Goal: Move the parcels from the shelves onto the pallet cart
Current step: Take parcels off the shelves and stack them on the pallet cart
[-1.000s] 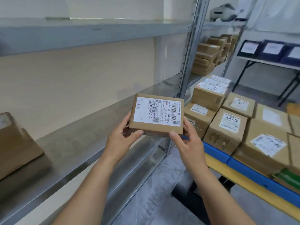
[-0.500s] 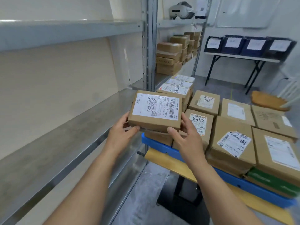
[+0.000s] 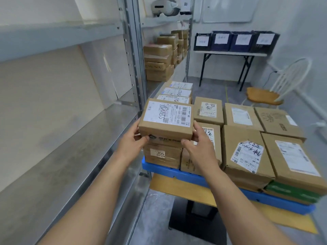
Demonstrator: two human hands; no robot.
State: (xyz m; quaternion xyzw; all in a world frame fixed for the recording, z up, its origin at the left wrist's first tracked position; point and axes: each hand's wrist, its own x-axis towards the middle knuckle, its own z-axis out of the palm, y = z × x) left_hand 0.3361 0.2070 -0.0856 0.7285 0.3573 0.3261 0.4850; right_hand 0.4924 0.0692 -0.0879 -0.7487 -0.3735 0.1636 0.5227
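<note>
Parcel [image 3: 166,121] moved from shelf [image 3: 70,156], now over the 705 box [image 3: 161,154]

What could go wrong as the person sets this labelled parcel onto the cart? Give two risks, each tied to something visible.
1. The parcel, gripped by the left hand and right hand, hangs over the box marked 705 at the blue pallet's near corner; set off-centre, it could slide off the edge.
2. The right hand's fingers lie between the parcel and the neighbouring box; they could get pinched.
</note>
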